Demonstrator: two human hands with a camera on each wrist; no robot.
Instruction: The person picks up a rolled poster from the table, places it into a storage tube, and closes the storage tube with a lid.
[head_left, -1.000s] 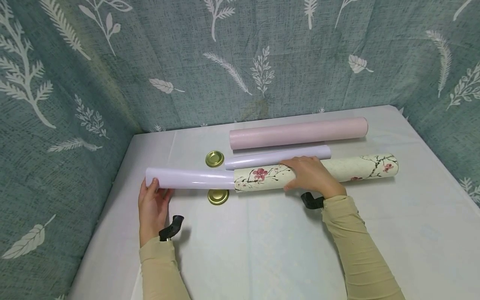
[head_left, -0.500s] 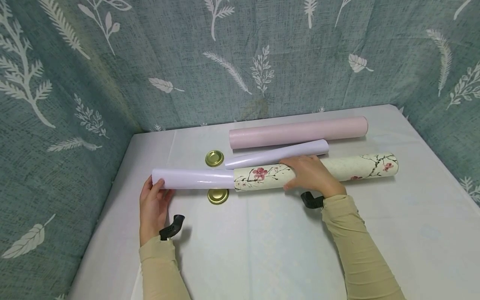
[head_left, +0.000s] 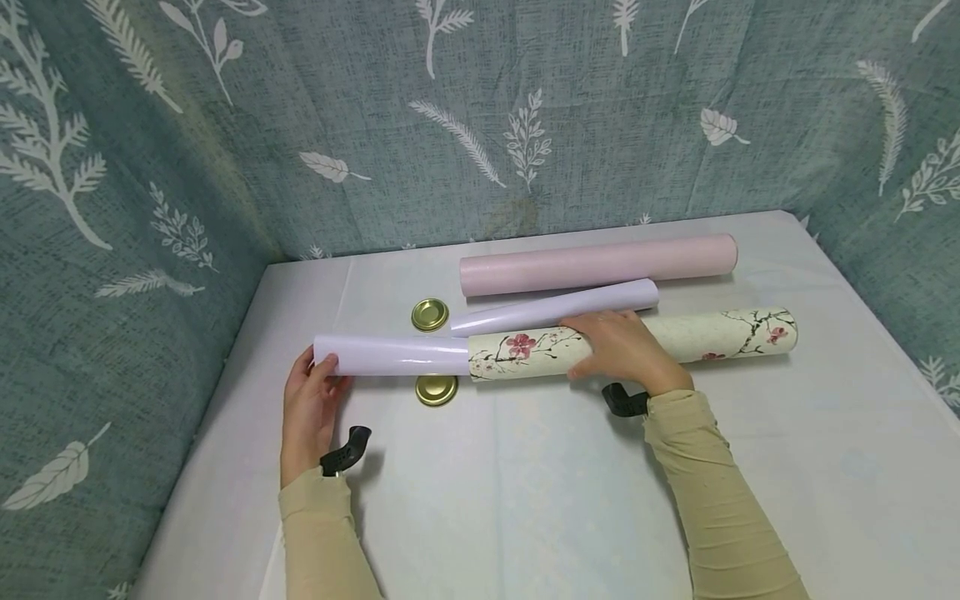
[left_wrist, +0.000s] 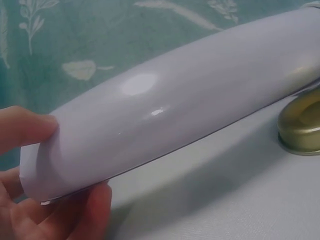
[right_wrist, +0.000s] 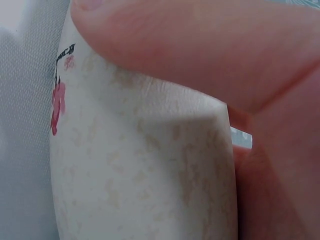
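Note:
In the head view a glossy pale-lilac paper roll (head_left: pixel 397 356) runs partly into the left end of a cream tube with a plum-blossom pattern (head_left: pixel 712 337). My left hand (head_left: pixel 306 408) pinches the roll's outer left end. The left wrist view shows the thumb on top of the roll (left_wrist: pixel 175 95) and fingers (left_wrist: pixel 95 210) beneath it. My right hand (head_left: pixel 622 350) grips the patterned tube around its middle, thumb on the near side. Close up in the right wrist view, that thumb lies across the tube (right_wrist: pixel 145 170). How deep the roll reaches inside is hidden.
Behind the tube lie a second, thinner lilac roll (head_left: pixel 555 307) and a pink roll (head_left: pixel 600 265). One gold jar lid (head_left: pixel 430 315) sits behind the held roll, another gold lid (head_left: pixel 437 389) just in front. A green leaf-patterned curtain (head_left: pixel 390 142) borders the white table.
My left hand and the roll's outer end have moved right, so less of the roll shows outside the tube. The thinner lilac roll's right end has swung back slightly. My right hand stays put.

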